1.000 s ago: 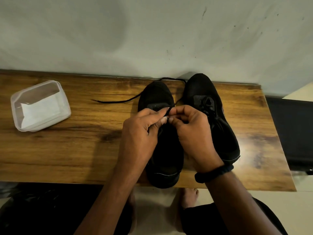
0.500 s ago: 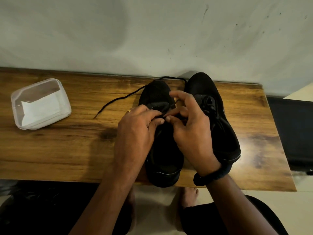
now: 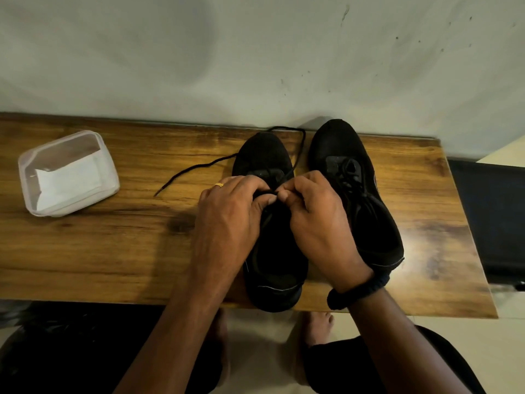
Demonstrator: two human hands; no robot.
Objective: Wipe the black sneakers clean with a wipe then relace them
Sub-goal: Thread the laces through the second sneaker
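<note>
Two black sneakers stand side by side on the wooden table, toes toward the wall. Over the left sneaker my left hand and my right hand meet at its eyelets, fingertips pinching the black lace. One lace end trails left across the table; a loop of it runs behind the toe toward the right. The right sneaker is laced, and my right wrist lies against its heel side.
A clear plastic tub holding white wipes sits at the table's left. The wall runs close behind the table. A dark piece of furniture stands right of the table. My bare feet show below the front edge.
My right hand's fingers, spread over the shoe half a second ago, have curled back down to pinch the lace. The loose lace end on the left has shifted slightly.
</note>
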